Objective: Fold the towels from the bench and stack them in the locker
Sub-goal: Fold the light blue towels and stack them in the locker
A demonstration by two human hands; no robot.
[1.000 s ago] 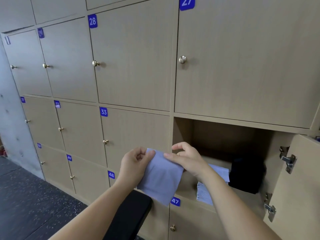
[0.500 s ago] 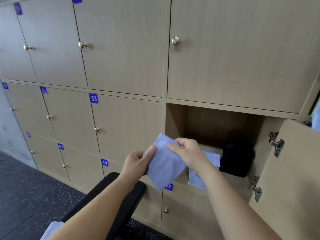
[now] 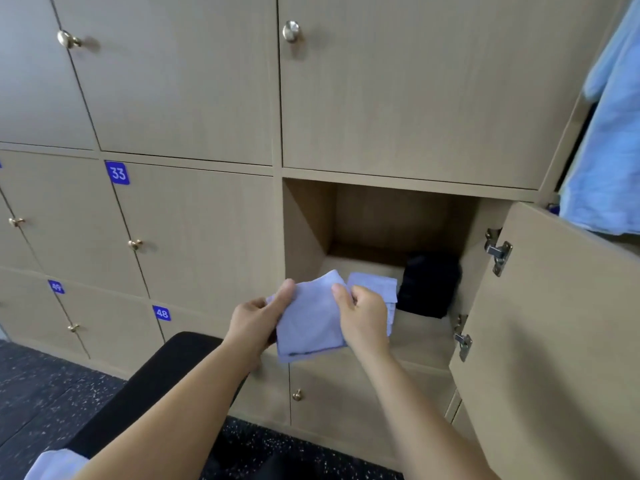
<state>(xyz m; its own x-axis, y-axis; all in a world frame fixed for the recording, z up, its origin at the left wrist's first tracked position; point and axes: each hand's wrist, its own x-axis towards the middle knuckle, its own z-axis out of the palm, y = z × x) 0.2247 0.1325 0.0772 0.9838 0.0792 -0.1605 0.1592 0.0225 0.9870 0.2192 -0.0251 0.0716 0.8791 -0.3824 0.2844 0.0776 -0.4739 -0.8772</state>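
Folded pale towel (image 3: 308,320) sits at the mouth of the open locker (image 3: 381,216), with the left hand (image 3: 254,323) and right hand (image 3: 365,317) each pinching an upper edge. Inside, a towel stack (image 3: 375,287) lies directly behind it, touching a black bundle (image 3: 429,285). Locker door (image 3: 554,323) is swung out to the right. Black bench (image 3: 166,368) is below.

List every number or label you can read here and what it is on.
"33": upper blue tag on a closed locker door.
"48": lower blue tag on the door below it.
"49": leftmost blue tag, blurred but legible.
Cut-off tag at the left edge: unreadable.
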